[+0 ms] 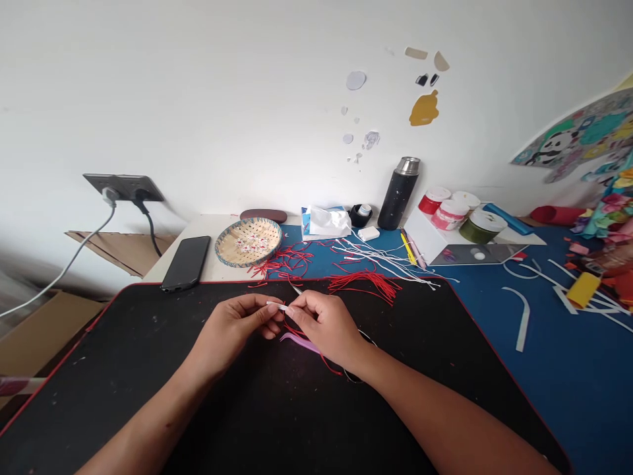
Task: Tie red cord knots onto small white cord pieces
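A short, narrow white strip (pixel 277 305) spans the gap between my two hands above the black mat. My left hand (pixel 232 326) pinches one end of it between thumb and fingers, with the other fingers curled below. The opposite end sits in the pinch of my right hand (pixel 324 323). A pale pointed tip (pixel 295 288) sticks out behind my right fingers; its kind is unclear. Beneath the hands lie a slim, curved purple tool (pixel 300 341) and some red cord (pixel 330 366). My right hand and wrist partly hide both, along with a thin looped object.
Behind the mat (pixel 297 422) are red cords (pixel 366 282), white cords (pixel 380 257), a woven basket (pixel 232 244) with small pieces, and a tissue pack (pixel 326 223). A phone (pixel 186 262) lies left. A black flask (pixel 399 194) and lidded jars (pixel 452 214) stand right.
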The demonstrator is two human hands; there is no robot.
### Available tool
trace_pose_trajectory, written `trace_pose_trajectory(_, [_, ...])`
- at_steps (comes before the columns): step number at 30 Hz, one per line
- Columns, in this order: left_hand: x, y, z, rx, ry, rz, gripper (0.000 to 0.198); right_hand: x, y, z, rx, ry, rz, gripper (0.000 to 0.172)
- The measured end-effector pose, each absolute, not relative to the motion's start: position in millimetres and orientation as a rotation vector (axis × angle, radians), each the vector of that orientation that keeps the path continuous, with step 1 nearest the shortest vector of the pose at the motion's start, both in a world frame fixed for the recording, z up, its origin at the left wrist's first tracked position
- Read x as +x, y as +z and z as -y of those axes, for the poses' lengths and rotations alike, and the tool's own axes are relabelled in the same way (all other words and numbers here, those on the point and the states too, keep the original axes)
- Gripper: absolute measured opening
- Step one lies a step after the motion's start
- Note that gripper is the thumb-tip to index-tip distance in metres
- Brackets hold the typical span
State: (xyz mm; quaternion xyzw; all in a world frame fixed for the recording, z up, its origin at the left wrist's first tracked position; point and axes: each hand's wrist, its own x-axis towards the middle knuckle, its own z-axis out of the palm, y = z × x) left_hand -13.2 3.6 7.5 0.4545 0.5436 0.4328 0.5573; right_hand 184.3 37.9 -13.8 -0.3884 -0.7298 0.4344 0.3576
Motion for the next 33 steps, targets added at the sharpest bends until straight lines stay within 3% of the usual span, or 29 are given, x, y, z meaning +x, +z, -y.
trace_pose_trajectory(16, [-9.0, 14.4, -2.0, 1.221, 1.07, -1.391, 0.035, 184.8, -12.3, -38.8, -0.989, 1.235, 1.832, 0.02])
trace_pose_trajectory(27, [-10.0, 6.7, -1.9, 0.958, 1.081, -1.199, 0.033, 184.3, -10.0, -39.2, -0.977, 1.301, 1.791, 0.021])
trace_pose_trajectory(33, [-8.9, 5.6, -2.2, 0.928, 1.163, -1.071, 0.033, 185.2, -8.8, -40.9, -0.947, 1.595, 1.631, 0.024])
